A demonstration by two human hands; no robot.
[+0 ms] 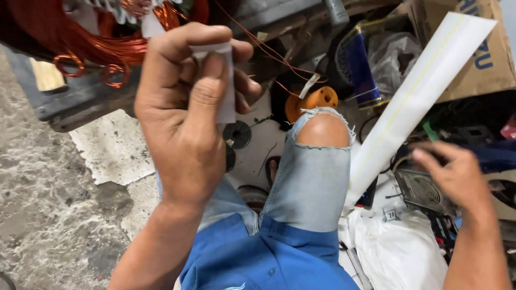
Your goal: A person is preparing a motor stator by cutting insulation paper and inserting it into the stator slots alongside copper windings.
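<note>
Head view, looking down over the person's bent knee (322,131), which shows bare through a tear in pale blue jeans. The left hand (185,115) is raised to the left of the knee; its fingers (212,80) are closed in a pinch on a small strip of white paper (228,91), thumb on the near face and the other fingers curled behind it. Above and behind this hand lies a motor stator with copper wire windings (91,40), from which thin loose strands trail toward the knee. The right hand (451,174) is lowered to the right of the knee, blurred, over a grey ribbed part (424,188); whether its fingers grip anything cannot be told. Between the knee and the right hand a long white paper sheet (414,102) leans diagonally, its upper end against a cardboard box (489,53). Just above the knee sits an orange plastic spool (317,99), and further right a blue can (360,67) stands tilted. Left of the knee, beneath the left forearm, is stained concrete floor (59,215). White cloth (398,247) lies below the right hand.
</note>
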